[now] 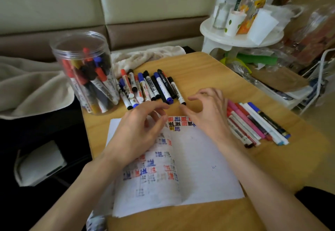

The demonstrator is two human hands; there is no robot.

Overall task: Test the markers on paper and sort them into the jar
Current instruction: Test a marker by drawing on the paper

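Note:
A clear plastic jar [85,71] stands at the table's back left, holding several red, blue and black markers. A row of loose markers [150,87] lies beside it on the wooden table [204,71]. White paper [199,167] covered with red, blue and black test marks lies in front of me. My left hand [139,129] hovers over the paper's top edge, fingers loosely curled and holding nothing. My right hand [208,109] hovers just right of a white marker with a black cap [176,91], thumb and fingers spread, holding nothing. A second pile of markers [257,123] lies right of that hand.
A beige cloth [145,58] lies behind the marker row. A white round stand [239,36] with bottles and cups is at the back right, with bags and a wire rack [319,78] beside the table. A blanket [30,85] covers the seat at left.

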